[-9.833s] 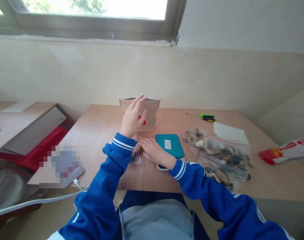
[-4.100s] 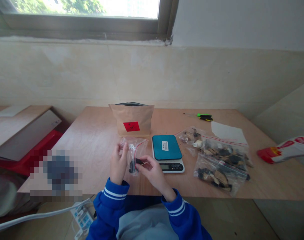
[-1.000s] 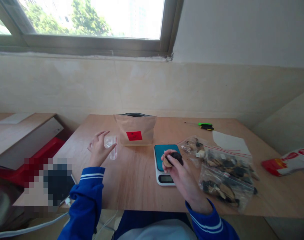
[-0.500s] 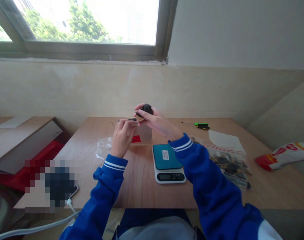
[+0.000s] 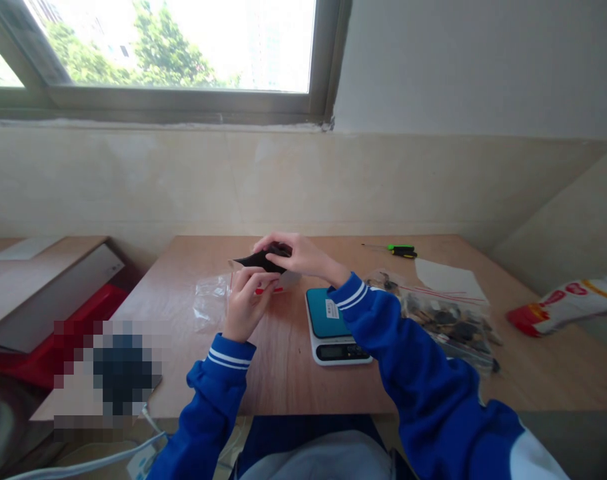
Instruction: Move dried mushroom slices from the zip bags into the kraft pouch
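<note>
My left hand (image 5: 250,297) pinches the near rim of a pale pouch (image 5: 289,281) that has a dark inside and a red label. The pouch's mouth gapes toward me. At that mouth, my right hand (image 5: 303,255) is curled from above around a dark round piece (image 5: 282,249), partly hidden by the fingers and hard to tell from the dark lining. Just below my right wrist lies a kitchen scale (image 5: 319,319) with a teal top and a white base.
Crinkled clear plastic (image 5: 210,300) lies left of the pouch. To the right are a zip bag (image 5: 448,323) of dark and tan pieces, white paper (image 5: 450,280), screwdrivers (image 5: 403,251) and a red-and-white packet (image 5: 558,310). A cardboard box (image 5: 58,287) stands at far left.
My right hand has come down with the dark round piece from above the pouch to its mouth. The pouch now gapes wider and tilts toward me, with my left hand still on its rim.
</note>
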{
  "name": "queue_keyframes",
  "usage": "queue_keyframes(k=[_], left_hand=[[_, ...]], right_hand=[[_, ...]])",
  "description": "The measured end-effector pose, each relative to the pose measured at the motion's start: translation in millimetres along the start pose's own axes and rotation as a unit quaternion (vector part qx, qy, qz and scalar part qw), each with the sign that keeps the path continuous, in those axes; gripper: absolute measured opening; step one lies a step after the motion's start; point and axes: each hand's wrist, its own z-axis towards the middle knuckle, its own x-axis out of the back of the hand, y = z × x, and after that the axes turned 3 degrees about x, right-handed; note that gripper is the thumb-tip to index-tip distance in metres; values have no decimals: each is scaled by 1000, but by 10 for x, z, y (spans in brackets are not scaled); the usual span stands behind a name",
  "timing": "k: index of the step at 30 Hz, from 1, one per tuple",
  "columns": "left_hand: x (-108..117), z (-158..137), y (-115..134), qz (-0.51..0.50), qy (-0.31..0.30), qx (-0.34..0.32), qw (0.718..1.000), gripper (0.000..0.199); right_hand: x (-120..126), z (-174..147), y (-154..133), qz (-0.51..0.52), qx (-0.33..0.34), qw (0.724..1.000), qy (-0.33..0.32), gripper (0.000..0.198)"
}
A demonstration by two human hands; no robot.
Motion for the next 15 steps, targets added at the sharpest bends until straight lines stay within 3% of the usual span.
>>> queue_keyframes(k=[6,9,12,15], left_hand=[[-20,48,39,2,21,19,1000,16],[-34,84,50,-1,14,43,999,27],[-46,110,39,-3,-20,58,998,43],[-44,110,33,-6,-45,60,997,54]], right_hand=[[33,-26,-129,53,-24,998,-7,21],[206,-204,-275,43,-26,996,67,21],[546,-665,-293,-45,-57,982,172,25],[981,-1422,-100,-226,-191,937,187,26]])
